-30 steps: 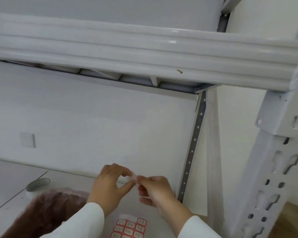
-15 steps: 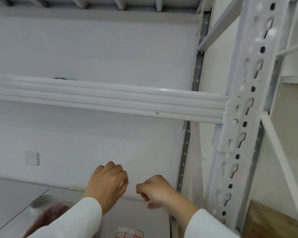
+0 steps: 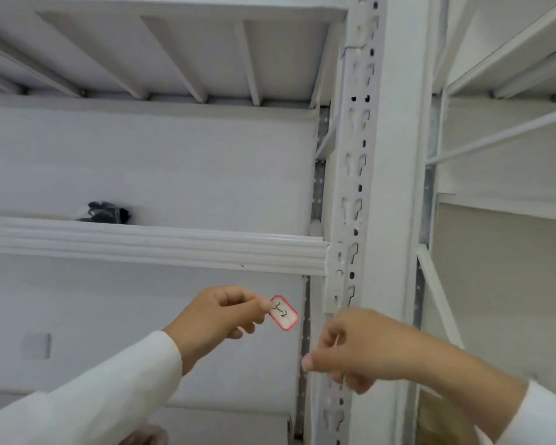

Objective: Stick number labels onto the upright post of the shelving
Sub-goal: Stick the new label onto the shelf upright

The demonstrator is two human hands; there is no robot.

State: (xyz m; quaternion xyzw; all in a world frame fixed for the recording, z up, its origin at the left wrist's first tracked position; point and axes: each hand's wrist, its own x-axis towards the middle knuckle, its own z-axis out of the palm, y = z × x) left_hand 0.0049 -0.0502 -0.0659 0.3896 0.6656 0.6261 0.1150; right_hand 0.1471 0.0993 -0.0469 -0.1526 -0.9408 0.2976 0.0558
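A small white label (image 3: 284, 312) with a red border and handwritten marks hangs from the fingertips of my left hand (image 3: 220, 315), a little left of the white upright post (image 3: 371, 187). The post has rows of slots and round holes down its face. My right hand (image 3: 355, 350) is in front of the post's lower part, below the beam joint, with its fingers curled in; I cannot tell whether it holds anything. Both arms wear white sleeves.
A white ribbed shelf beam (image 3: 148, 245) runs left from the post at mid height. A black bundle (image 3: 106, 213) lies on that shelf. Another shelf's underside (image 3: 174, 53) is overhead. More white shelving (image 3: 501, 123) stands to the right. A wall plate (image 3: 36, 345) is at the lower left.
The view has tilted up and right, bringing the post to the middle. My hands have parted and risen; the label now shows in my left hand, and the label sheet has left view.
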